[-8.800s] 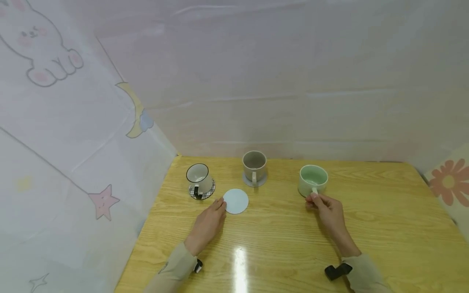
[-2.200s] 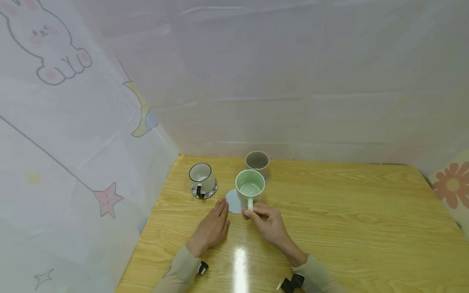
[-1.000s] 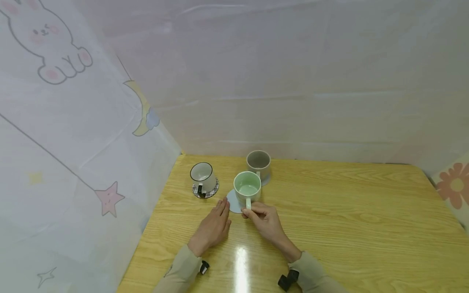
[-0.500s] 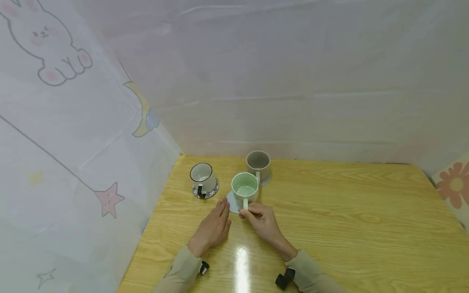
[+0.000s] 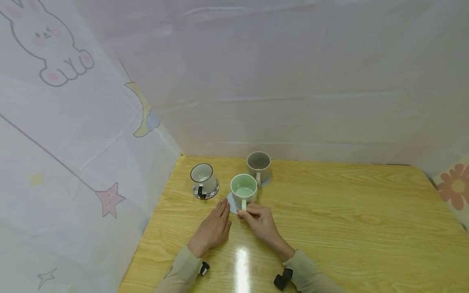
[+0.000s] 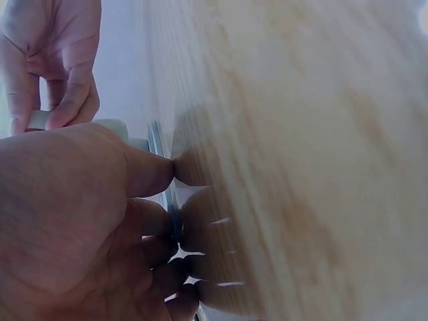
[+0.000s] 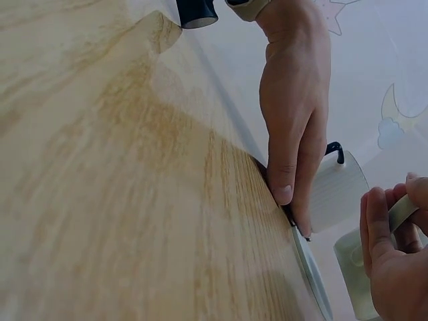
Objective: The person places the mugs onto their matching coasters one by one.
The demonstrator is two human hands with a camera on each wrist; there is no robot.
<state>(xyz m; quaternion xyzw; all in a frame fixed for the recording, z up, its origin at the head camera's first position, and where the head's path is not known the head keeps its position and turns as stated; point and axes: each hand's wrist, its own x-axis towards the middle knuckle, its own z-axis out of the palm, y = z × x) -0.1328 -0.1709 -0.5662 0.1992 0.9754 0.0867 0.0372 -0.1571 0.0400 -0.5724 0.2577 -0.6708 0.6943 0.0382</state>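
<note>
My right hand [image 5: 263,223] pinches the handle of a pale green mug [image 5: 243,188], held upright over a light blue round coaster [image 5: 232,204]. In the right wrist view, a narrow gap shows between the base of the mug [image 7: 356,277] and the coaster [image 7: 310,274]. The left hand [image 5: 212,226] lies on the table with straight fingers, their tips at the coaster's left edge. Part of the coaster is hidden beneath the mug.
A white mug [image 5: 207,183] with black rim and handle stands on a checked coaster [image 5: 215,193] at the left. Just behind the green mug, a grey mug [image 5: 253,166] stands on a grey coaster [image 5: 266,182]. Patterned cloth [image 5: 234,81] hangs behind the wooden table [image 5: 351,219].
The green mug was carried by its handle from the right side of the table to above the blue coaster, then drifted slightly left and down. My left hand has stayed beside the coaster.
</note>
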